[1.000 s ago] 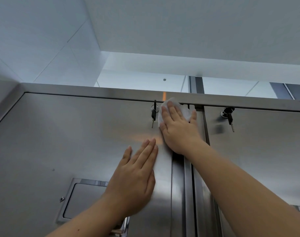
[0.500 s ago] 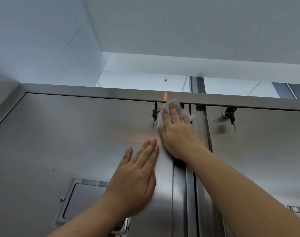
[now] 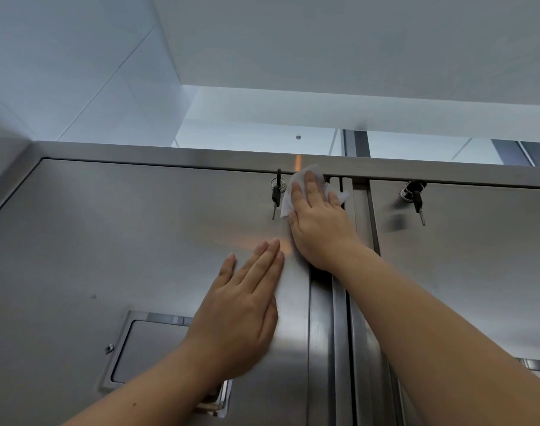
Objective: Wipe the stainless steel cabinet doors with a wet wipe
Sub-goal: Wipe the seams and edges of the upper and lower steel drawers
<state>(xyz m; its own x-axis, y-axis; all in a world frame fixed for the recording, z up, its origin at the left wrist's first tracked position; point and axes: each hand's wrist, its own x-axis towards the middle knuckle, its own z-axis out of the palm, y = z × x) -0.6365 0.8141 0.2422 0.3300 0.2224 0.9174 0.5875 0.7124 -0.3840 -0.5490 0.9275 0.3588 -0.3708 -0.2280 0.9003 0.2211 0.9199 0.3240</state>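
Observation:
Two brushed stainless steel cabinet doors fill the lower view: the left door and the right door, split by a vertical seam. My right hand lies flat with straight fingers on a white wet wipe, pressing it against the top right corner of the left door, just under the top frame. My left hand rests flat and open on the left door lower down, fingers pointing up toward the right hand.
A key hangs in the left door's lock right beside the wipe. Another key hangs in the right door's lock. A recessed handle plate sits low on the left door. Pale walls and ceiling lie above.
My right hand has slid the wipe a little left, toward the left door's key, within the top corner. My left hand has stayed in place.

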